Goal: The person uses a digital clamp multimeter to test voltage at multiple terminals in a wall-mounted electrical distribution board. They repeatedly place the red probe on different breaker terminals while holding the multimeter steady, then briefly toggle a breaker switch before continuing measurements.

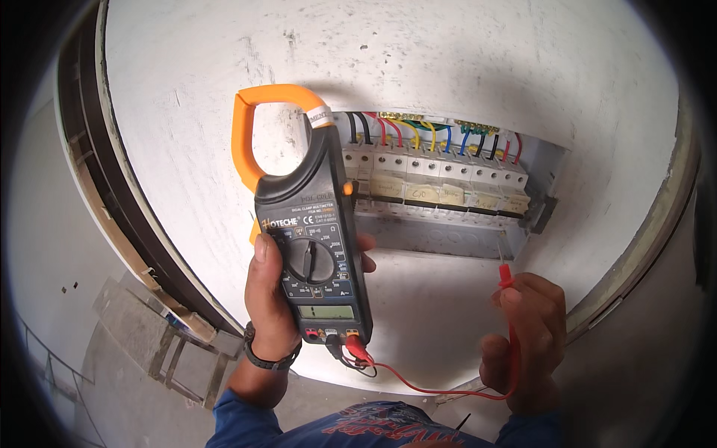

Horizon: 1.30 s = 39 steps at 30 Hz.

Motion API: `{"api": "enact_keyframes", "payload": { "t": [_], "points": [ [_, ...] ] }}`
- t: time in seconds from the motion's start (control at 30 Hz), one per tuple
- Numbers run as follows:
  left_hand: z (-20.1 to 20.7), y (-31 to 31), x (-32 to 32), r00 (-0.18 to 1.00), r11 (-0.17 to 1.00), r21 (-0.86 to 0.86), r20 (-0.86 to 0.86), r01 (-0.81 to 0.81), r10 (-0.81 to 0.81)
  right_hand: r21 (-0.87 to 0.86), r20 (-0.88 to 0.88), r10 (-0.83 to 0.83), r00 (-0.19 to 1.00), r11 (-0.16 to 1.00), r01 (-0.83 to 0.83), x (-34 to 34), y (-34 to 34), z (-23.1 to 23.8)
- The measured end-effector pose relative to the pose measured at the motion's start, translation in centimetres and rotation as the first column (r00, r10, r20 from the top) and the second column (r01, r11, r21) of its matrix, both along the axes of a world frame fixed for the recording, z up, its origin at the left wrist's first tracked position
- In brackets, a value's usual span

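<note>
My left hand (pixel 270 291) is closed around a black and orange clamp meter (pixel 310 194), held upright with its dial and small display facing me. Its orange jaw loop stands out above, with no wire visible inside. A black plug and a red plug (pixel 357 349) sit in its lower edge. From there a red lead (pixel 441 390) curves across to my right hand (pixel 532 321), whose fingers pinch a red test probe (pixel 506 276). The probe's thin tip points up, close to the lower right of an open breaker box (pixel 441 243). The meter hides the box's left end.
A row of white circuit breakers (pixel 448 175) fills the wall box, with coloured wires (pixel 426 136) entering from above. White wall (pixel 478 52) surrounds it. A dark door frame (pixel 93 149) runs down the left, and a worn wooden stool (pixel 149 336) stands below it.
</note>
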<state>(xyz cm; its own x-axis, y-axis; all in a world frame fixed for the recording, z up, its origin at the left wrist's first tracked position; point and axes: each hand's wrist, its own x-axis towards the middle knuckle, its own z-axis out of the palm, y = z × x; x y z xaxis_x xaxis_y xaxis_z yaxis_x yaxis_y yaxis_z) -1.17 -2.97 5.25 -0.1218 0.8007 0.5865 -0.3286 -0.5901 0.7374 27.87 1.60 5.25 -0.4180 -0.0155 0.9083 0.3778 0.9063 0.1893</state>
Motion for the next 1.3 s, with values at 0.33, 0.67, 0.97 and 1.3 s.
{"api": "enact_keyframes", "payload": {
  "t": [0.33, 0.67, 0.97, 1.3],
  "points": [
    [1.8, 0.8, -0.1, 0.995, 0.996, -0.036, -0.059, -0.077, 0.075, 0.111, -0.014, 0.076, 0.997, 0.991, -0.074, -1.7, 2.2, 2.3],
    [3.4, 0.2, -0.8, 0.999, 0.999, -0.023, -0.028, 0.024, -0.024, 0.175, -0.006, 0.090, 0.996, 0.981, -0.087, -2.5, 3.6, 4.1],
    [3.8, 0.8, -0.9, 0.998, 0.998, -0.037, 0.013, 0.055, -0.054, 0.229, -0.030, 0.100, 0.995, 0.969, -0.090, -4.2, 5.4, 4.6],
    [4.5, 1.6, -1.1, 0.996, 0.997, -0.008, -0.033, 0.082, -0.082, 0.260, -0.117, 0.080, 0.990, 0.965, -0.047, -5.1, 7.8, 5.3]
  ]
}}
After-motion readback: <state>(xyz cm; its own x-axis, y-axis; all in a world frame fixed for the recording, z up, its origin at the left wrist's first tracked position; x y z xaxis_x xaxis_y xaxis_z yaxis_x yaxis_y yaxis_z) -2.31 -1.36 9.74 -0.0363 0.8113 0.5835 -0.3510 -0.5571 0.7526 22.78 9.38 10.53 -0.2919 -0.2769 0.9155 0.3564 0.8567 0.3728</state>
